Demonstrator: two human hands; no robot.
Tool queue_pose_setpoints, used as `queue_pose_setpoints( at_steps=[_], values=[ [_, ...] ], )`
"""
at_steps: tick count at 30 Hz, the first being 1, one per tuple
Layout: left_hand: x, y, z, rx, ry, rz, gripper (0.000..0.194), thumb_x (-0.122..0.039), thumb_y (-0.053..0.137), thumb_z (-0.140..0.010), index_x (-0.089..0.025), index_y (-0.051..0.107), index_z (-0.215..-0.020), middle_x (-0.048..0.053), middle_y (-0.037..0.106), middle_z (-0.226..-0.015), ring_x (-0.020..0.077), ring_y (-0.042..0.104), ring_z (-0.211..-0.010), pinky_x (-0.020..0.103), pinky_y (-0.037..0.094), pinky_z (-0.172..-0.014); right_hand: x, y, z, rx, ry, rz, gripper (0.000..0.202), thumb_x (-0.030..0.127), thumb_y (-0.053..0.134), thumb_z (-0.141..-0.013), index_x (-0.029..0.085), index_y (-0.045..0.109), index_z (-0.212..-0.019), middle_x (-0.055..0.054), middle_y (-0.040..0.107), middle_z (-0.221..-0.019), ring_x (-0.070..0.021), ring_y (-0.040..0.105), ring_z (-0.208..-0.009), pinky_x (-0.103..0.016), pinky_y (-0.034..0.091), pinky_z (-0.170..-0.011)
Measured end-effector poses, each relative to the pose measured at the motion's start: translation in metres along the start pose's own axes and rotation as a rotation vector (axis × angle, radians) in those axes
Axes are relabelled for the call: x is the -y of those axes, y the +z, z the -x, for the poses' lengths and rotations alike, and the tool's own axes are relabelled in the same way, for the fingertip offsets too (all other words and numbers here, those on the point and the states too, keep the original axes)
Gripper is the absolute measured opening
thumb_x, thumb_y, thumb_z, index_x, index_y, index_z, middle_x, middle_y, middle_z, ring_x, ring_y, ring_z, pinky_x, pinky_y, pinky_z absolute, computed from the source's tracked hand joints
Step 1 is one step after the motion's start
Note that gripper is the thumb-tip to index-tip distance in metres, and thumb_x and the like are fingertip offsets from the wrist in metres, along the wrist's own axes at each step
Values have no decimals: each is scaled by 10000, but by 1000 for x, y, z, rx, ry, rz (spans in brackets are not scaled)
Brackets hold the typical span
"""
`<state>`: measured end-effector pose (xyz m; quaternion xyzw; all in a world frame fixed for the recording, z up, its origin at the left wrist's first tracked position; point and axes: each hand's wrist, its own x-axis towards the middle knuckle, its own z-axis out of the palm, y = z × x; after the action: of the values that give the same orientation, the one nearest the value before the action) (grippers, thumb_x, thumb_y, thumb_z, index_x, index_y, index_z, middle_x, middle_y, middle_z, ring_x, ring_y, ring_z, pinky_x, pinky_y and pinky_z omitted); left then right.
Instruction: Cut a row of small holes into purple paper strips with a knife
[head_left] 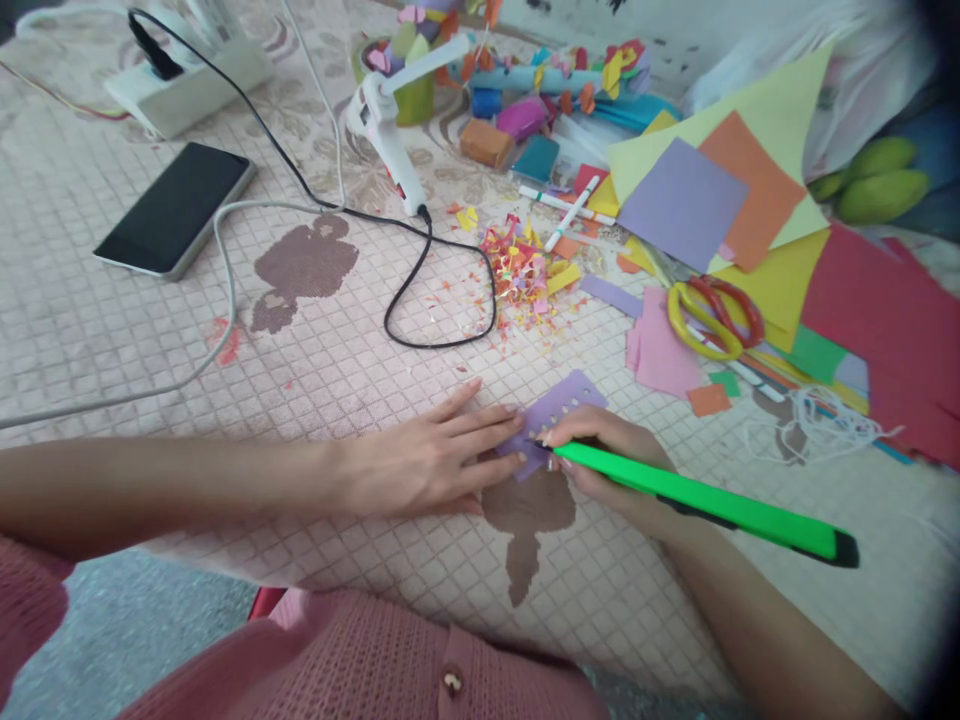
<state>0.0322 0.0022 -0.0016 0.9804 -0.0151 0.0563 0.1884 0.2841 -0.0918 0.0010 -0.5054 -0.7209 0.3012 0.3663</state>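
Note:
A small purple paper [568, 392] with a row of small holes lies on the patterned tablecloth. My left hand [439, 455] rests flat, fingers spread, with its fingertips on the paper's left side. In my right hand [611, 455] is a bright green utility knife [697, 495], gripped near its front like a pen. The knife's dark tip meets the paper close to my left fingertips. Its long body slants down to the right, ending in a black cap. Some of the paper is hidden beneath both hands.
Paper scraps [525, 265] lie beyond the hands, near a white glue gun [390, 150] with a looping black cord. Yellow-and-red scissors [716, 318], coloured sheets [682, 200] and white string [817, 420] are at right. A phone [176, 208] and power strip [187, 85] are at left.

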Motion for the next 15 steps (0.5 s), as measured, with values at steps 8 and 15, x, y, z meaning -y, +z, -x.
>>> queue_pose_setpoints(
  at_steps=[8, 15],
  values=[
    [13, -8, -5, 99, 4, 63, 559, -383, 574, -986, -204, 443, -1498, 131, 223, -1656, 340, 104, -1557, 611, 47, -1250, -5, 0, 4, 17, 10, -2, 186, 100, 625, -874, 255, 653, -972, 13, 714, -847, -135, 676, -757, -269, 552, -727],
    [9, -8, -3, 49, -24, 55, 540, -363, 585, -976, -211, 474, -1482, 126, 267, -1644, 425, 144, -1533, 695, 129, -1207, -2, 0, 1, -12, -24, 26, 166, 111, 601, -876, 254, 646, -947, 9, 710, -797, -147, 690, -717, -286, 559, -680]
  ],
)
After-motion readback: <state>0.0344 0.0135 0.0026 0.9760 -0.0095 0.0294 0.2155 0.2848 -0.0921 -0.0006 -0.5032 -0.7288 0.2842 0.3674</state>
